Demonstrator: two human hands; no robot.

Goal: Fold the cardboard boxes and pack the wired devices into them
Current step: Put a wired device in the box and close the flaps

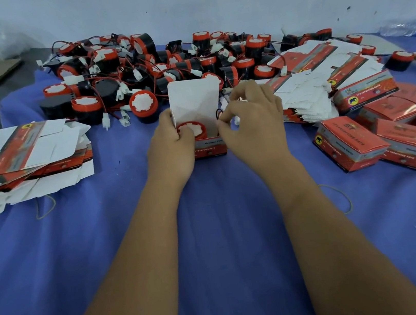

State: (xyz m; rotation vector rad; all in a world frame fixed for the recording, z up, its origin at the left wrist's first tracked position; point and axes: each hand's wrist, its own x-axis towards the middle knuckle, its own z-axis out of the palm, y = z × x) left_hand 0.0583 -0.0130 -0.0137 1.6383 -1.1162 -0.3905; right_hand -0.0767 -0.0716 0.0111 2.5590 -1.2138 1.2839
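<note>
We held the open box (209, 145) at mid-cloth, its white lid flap (194, 102) upright. Our left hand (173, 146) curled round the box wall and the seated device (192, 130); our right hand (252, 121) pinched its thin wire (218, 114). We judged the card light, easily creased, best held by the walls.

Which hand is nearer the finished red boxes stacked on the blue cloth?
Right. The right hand works at the open box, on the side toward the finished boxes; the left hand grips the box's far side.
</note>
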